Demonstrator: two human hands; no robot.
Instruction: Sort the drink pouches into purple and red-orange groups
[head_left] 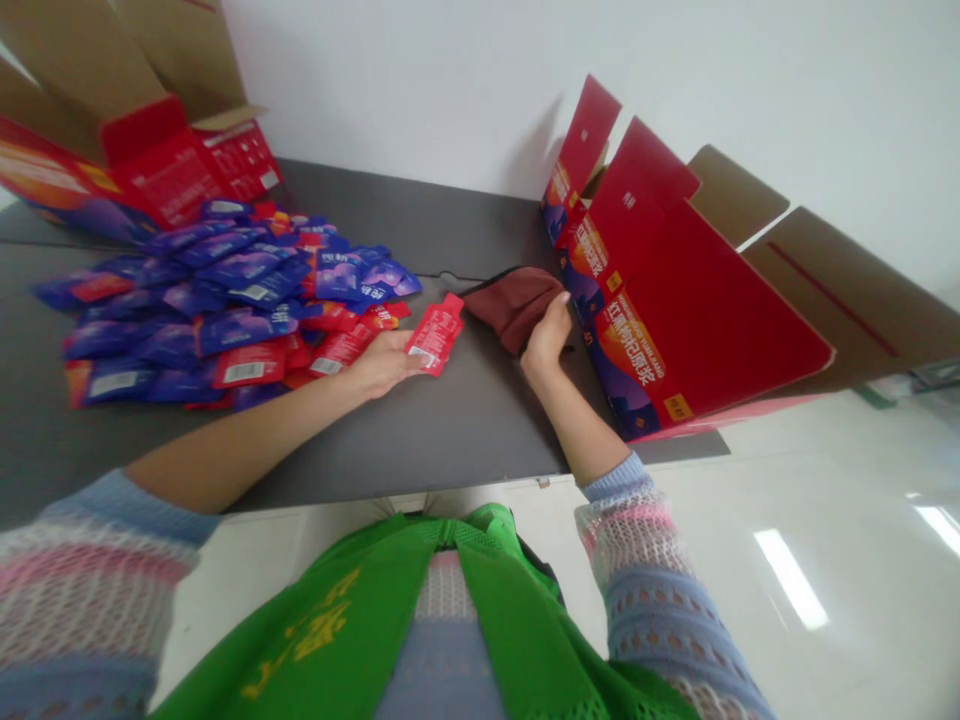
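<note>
Between the thumb and fingers of my left hand [388, 365] is a red pouch [437, 333] with a white label, held just above the grey table [360, 450]. My right hand [547, 332] grips the right side of a brown cloth bag [510, 305] with a dark edge; its inside cannot be seen. The pouch is left of the bag, a small gap apart. A heap of blue and red pouches [247, 265] lies on the table to the left of my left hand.
Open red cartons [637, 340] with raised flaps stand along the table's right side, close to my right hand. Another open red carton [169, 165] is at the back left, behind the heap. A white wall [420, 90] rises behind the table.
</note>
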